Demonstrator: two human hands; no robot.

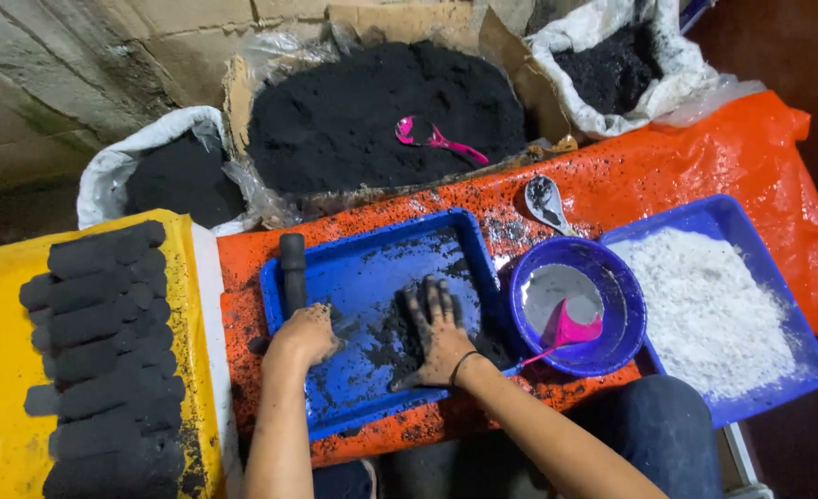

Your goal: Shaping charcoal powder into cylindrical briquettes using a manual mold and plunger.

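Note:
A blue tray (372, 249) lies on the orange plastic sheet (667, 166), smeared with black powder. My right hand (436, 334) lies flat, fingers spread, pressing on a dark lump of the black mix in the tray. My left hand (305, 334) is curled on the tray's left part, right below a black rolled stick (292, 270) that stands along the tray's left rim. Both hands are dusted black.
Rows of black rolled sticks (104, 351) lie on a yellow board at left. A purple bowl (612, 277) holds grey powder and a pink scoop. A blue tray of white powder (714, 305) sits at right. Sacks and a box of black powder (372, 111) stand behind.

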